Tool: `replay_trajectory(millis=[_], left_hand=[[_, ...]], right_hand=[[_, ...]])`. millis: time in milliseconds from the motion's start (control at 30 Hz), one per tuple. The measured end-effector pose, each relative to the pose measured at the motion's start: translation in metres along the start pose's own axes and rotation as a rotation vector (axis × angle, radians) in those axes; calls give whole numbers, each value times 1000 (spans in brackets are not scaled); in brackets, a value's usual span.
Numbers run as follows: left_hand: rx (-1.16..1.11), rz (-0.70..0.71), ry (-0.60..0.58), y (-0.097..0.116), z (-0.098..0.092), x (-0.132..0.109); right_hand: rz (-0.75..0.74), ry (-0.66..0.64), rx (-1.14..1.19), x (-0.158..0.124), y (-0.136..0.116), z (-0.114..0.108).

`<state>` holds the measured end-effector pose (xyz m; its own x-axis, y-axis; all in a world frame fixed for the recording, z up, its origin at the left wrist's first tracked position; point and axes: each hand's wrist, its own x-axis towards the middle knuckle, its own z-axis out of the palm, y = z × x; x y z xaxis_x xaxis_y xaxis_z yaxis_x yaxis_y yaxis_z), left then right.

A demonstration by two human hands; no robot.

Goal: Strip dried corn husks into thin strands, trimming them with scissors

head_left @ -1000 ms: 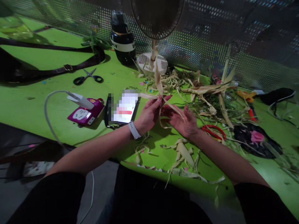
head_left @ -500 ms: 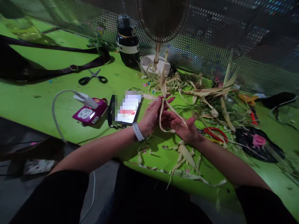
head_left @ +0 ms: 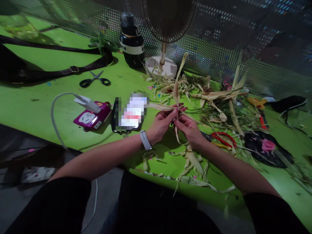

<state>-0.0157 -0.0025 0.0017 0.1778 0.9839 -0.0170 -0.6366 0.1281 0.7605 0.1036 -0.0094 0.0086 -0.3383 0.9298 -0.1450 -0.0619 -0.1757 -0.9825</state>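
Note:
Dry, pale corn husk strips (head_left: 175,92) meet in a crossing between my two hands, just above the table. My left hand (head_left: 162,124) pinches the crossing with thumb and fingers. From the other side my right hand (head_left: 191,130) grips the same husks, its thumb close to the left thumb. One strip stands up toward the fan, another points left over the phone's edge, one runs out to the right, and a thin one loops below the fingers. How the strips join is hidden by the fingertips.
A lit phone (head_left: 134,112), a purple power socket (head_left: 92,116) and black scissors (head_left: 95,79) lie to the left. Behind stand a bottle (head_left: 133,44) and a fan (head_left: 164,66). Red-handled pliers (head_left: 224,139) and a husk pile (head_left: 216,97) are at the right.
My right hand has gone from open, palm up beneath the husks, to closed on them beside the left hand. The upright strip now leans right.

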Motion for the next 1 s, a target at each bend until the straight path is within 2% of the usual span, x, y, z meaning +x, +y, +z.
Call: replay_trajectory(millis=[267, 433, 633, 733, 800, 833, 933, 1000], left_hand=[[49, 21, -61, 6, -6, 5], [65, 58, -58, 5, -5, 5], [69, 22, -21, 8, -3, 4], [80, 29, -47, 14, -5, 6], [116, 30, -16, 19, -6, 6], [142, 20, 9, 21, -7, 5], [226, -53, 16, 21, -7, 2], [282, -71, -56, 19, -5, 0]], right_hand=[[-31, -75, -89, -3, 1, -9], [-53, -155, -192, -4, -2, -8], [-78, -182, -273, -5, -2, -5], [-91, -202, -432, -1, -19, -20], [-54, -247, -549, 3, -36, -38], [-38, -203, -559, 5, -44, -47], [-176, 92, -447, 8, -59, -65], [-221, 142, -460, 8, -59, -64]])
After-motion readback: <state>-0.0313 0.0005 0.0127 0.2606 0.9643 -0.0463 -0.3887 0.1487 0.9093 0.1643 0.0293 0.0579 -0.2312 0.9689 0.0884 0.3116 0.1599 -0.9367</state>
